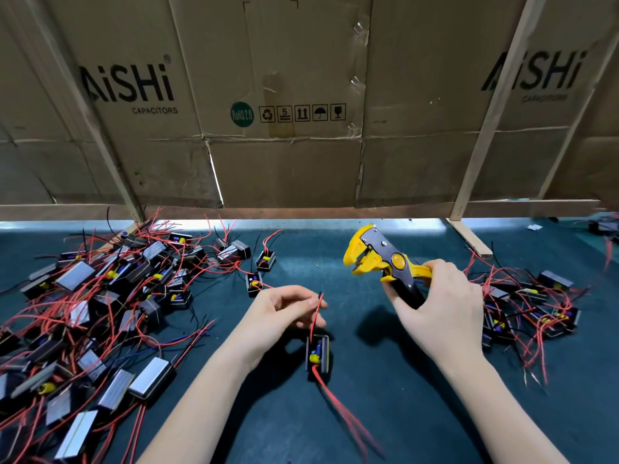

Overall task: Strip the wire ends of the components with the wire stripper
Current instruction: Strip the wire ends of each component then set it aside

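While the component (317, 353) hangs upright, the wire stripper (385, 259) points up-left.

Left hand (281, 313) pinches a red wire (316, 314) above a small black component (317, 353) resting on the dark green mat (385, 413). Right hand (442, 306) grips the handles of a yellow wire stripper (378, 259), head open, raised right of the component, apart from the wire. Large pile of components (100, 296) left of it; smaller pile (536, 306) right. Cardboard wall (284, 128) behind.
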A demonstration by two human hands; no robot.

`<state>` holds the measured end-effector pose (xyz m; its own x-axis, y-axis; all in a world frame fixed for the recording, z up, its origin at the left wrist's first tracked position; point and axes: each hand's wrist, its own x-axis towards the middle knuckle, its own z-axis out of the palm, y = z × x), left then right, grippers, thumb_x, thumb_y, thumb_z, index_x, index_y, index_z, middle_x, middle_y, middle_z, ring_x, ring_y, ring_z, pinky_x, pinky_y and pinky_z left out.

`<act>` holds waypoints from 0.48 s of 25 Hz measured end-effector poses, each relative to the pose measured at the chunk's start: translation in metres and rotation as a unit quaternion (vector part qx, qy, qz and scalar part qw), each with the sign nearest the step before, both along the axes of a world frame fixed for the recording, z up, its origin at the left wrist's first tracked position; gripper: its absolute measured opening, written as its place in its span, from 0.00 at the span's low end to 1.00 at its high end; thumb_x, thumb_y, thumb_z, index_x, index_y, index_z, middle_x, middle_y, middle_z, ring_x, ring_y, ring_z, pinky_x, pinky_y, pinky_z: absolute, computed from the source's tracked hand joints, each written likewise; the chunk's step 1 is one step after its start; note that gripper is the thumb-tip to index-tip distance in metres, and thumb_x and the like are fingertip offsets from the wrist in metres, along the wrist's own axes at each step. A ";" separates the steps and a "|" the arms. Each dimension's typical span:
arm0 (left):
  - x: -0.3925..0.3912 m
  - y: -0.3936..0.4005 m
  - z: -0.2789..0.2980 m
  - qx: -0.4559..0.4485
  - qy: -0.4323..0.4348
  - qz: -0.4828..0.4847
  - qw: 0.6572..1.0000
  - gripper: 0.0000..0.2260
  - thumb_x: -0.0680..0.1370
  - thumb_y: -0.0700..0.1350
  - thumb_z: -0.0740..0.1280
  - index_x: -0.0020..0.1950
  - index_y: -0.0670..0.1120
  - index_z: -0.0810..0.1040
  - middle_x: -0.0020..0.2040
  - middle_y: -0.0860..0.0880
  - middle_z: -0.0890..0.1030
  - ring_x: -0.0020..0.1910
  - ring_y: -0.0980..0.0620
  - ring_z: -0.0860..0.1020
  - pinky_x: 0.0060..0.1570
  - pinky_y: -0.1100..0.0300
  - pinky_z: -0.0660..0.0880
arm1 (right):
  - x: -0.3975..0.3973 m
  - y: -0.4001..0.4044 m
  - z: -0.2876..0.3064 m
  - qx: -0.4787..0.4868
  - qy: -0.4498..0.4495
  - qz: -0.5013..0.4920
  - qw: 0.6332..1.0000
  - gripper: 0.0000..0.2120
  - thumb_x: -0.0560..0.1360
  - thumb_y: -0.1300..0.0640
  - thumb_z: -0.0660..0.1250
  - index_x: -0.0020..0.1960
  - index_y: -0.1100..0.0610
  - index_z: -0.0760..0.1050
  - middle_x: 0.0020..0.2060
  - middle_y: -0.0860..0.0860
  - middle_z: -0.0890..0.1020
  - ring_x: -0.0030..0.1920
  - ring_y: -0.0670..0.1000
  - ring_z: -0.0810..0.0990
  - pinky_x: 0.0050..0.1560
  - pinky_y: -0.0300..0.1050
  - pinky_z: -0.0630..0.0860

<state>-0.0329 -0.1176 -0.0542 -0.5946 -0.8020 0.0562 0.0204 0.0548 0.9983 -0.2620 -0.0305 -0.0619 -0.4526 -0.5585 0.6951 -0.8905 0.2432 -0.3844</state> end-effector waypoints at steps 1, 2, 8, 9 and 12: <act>0.001 0.001 0.001 -0.030 -0.016 -0.009 0.999 0.07 0.79 0.41 0.66 0.46 0.42 0.83 0.36 0.44 0.84 0.37 0.53 0.81 0.41 0.63 0.76 | -0.001 0.000 -0.001 0.013 0.015 -0.016 1.000 0.26 0.68 0.38 0.74 0.46 0.60 0.73 0.38 0.53 0.76 0.42 0.61 0.76 0.45 0.53 0.67; 0.002 0.001 0.002 -0.052 -0.025 -0.021 0.998 0.07 0.80 0.41 0.66 0.47 0.42 0.83 0.35 0.45 0.84 0.36 0.52 0.81 0.42 0.61 0.75 | -0.001 0.000 -0.003 0.027 0.035 -0.032 0.998 0.26 0.66 0.38 0.75 0.45 0.60 0.72 0.37 0.54 0.75 0.41 0.61 0.76 0.44 0.53 0.67; -0.007 0.007 -0.002 -0.118 -0.041 -0.006 0.992 0.07 0.80 0.40 0.66 0.44 0.43 0.81 0.30 0.49 0.77 0.31 0.54 0.74 0.38 0.66 0.71 | 0.009 -0.003 -0.009 0.080 0.113 -0.047 0.989 0.30 0.63 0.35 0.76 0.41 0.61 0.71 0.35 0.56 0.75 0.38 0.60 0.76 0.43 0.54 0.69; -0.009 0.007 -0.004 -0.124 -0.048 0.003 0.991 0.07 0.80 0.39 0.66 0.44 0.42 0.81 0.30 0.50 0.77 0.31 0.55 0.73 0.37 0.67 0.70 | 0.011 -0.003 -0.010 0.076 0.123 -0.043 0.989 0.30 0.63 0.35 0.75 0.42 0.61 0.72 0.35 0.56 0.74 0.38 0.60 0.75 0.43 0.54 0.69; -0.009 0.006 -0.007 -0.133 -0.057 0.017 0.989 0.07 0.80 0.40 0.66 0.44 0.40 0.80 0.29 0.51 0.77 0.30 0.57 0.74 0.36 0.70 0.69 | 0.015 -0.006 -0.011 0.060 0.146 -0.038 0.987 0.29 0.66 0.33 0.68 0.41 0.60 0.71 0.35 0.55 0.74 0.37 0.59 0.74 0.42 0.53 0.68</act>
<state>-0.0419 -0.1113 -0.0616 -0.5828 -0.7871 0.2020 -0.0976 0.3145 0.9442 -0.2469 -0.0366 -0.0728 -0.2870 -0.6169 0.7329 -0.9365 0.3417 -0.0792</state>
